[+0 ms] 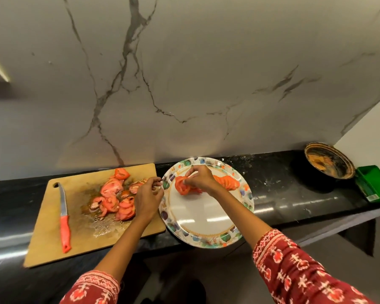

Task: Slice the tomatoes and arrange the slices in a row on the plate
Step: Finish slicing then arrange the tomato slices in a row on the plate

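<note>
A row of tomato slices (227, 182) lies overlapping across the far part of the plate (198, 218), running from about ten o'clock to two o'clock inside the patterned rim. The right hand (201, 179) sits over the left end of that row, its fingers (188, 180) pinched together on the endmost slice (180, 187), which stands tilted on edge. The plate rests on the dark desk (294, 189), its near edge overhanging the desk's front.

At nine o'clock from the plate, touching its rim, lies a wooden cutting board (53, 227). A loose heap of cut tomato pieces (113, 199) sits on the wet middle and far part of the board. The left hand (146, 199) hovers over the board's right edge, beside the heap and the plate rim, with its fingers loosely curled and the thumb and forefinger close together; I cannot tell whether they hold anything. A knife (64, 213) with an orange-red handle lies near the board's left side, blade pointing to twelve o'clock.

Well apart, at two o'clock from the plate, a dark round pan (329, 161) stands on the desk, a green box (374, 184) just beside it.
</note>
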